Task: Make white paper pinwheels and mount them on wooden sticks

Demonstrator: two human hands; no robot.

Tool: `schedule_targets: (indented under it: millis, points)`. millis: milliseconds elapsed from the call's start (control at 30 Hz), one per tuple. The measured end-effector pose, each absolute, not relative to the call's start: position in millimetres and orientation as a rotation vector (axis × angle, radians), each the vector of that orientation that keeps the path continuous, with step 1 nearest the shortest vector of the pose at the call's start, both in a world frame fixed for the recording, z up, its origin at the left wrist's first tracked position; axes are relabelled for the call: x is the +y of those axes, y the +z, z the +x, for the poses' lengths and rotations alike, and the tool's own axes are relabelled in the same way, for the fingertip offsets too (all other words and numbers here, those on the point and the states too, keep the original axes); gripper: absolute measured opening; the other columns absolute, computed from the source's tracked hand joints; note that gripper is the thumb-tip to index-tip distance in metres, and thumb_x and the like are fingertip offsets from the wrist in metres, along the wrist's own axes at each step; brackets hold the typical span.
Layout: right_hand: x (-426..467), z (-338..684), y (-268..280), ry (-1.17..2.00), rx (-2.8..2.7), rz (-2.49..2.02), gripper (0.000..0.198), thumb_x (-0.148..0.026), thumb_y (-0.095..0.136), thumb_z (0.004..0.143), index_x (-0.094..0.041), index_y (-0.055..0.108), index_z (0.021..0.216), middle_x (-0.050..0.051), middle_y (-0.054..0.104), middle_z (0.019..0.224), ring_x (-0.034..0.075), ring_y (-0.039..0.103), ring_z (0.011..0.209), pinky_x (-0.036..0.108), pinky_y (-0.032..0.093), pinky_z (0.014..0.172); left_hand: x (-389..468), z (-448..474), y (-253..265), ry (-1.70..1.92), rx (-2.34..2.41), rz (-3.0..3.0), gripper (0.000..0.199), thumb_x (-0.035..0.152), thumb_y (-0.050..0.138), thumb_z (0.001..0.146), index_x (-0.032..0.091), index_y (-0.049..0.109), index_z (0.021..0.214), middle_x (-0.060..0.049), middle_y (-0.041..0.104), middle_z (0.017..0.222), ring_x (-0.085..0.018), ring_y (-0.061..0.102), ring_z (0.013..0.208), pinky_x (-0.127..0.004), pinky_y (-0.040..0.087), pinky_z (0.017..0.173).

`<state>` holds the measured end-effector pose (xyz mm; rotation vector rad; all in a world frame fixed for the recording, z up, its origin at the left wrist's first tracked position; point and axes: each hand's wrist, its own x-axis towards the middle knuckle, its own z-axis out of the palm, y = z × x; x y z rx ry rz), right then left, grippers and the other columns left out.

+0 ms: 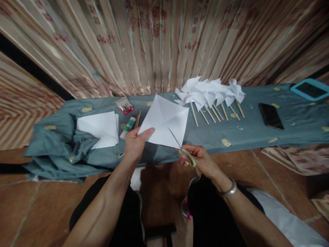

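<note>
My left hand pinches the left corner of a white square of paper, thumb on top. Faint creases cross at the middle of the sheet. In my right hand is a pair of scissors with light green handles. Their blade lies at the paper's lower right corner and points in toward its middle. Several white paper pinwheels on wooden sticks lie in a row beyond my right hand. Left of my left hand is a stack of white paper.
A green and white glue stick, a few wooden sticks and an open red box of small metal pieces are near the paper. At right lie a black phone and a blue-framed device. Curtains hang behind the cloth-covered table.
</note>
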<state>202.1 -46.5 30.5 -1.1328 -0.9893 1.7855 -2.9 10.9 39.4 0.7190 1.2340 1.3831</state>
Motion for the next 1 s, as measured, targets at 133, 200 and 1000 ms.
schedule_targets:
  millis: [133,200,1000]
  points:
    - [-46.4,201.5,31.7,1.776,-1.002,-1.135,0.041,-0.049,0.086,0.055,-0.018,0.072,0.078,-0.004,0.063,0.056,0.006,0.051,0.047,0.018,0.044,0.046,10.6,-2.6,39.4,1.385,1.221,0.716,0.034,0.029,0.087,0.049,0.014,0.075,0.077,-0.003,0.073,0.072,-0.013,0.062,0.059,-0.025,0.052,0.059]
    - [-46.3,201.0,33.0,1.770,-1.019,-1.131,0.040,-0.050,0.086,0.056,-0.018,0.071,0.076,-0.003,0.063,0.057,0.006,0.052,0.047,0.018,0.044,0.046,10.5,-2.4,39.8,1.380,1.226,0.716,0.034,0.029,0.087,0.049,0.014,0.075,0.076,-0.003,0.074,0.073,-0.014,0.062,0.060,-0.026,0.052,0.060]
    - [-48.0,205.1,28.9,1.843,-1.073,-1.104,0.041,-0.044,0.084,0.063,-0.018,0.070,0.091,-0.003,0.066,0.063,0.007,0.056,0.053,0.019,0.047,0.050,15.2,-7.8,35.9,1.411,1.248,0.757,0.034,0.030,0.085,0.053,0.015,0.075,0.081,-0.004,0.073,0.077,-0.017,0.064,0.065,-0.030,0.054,0.068]
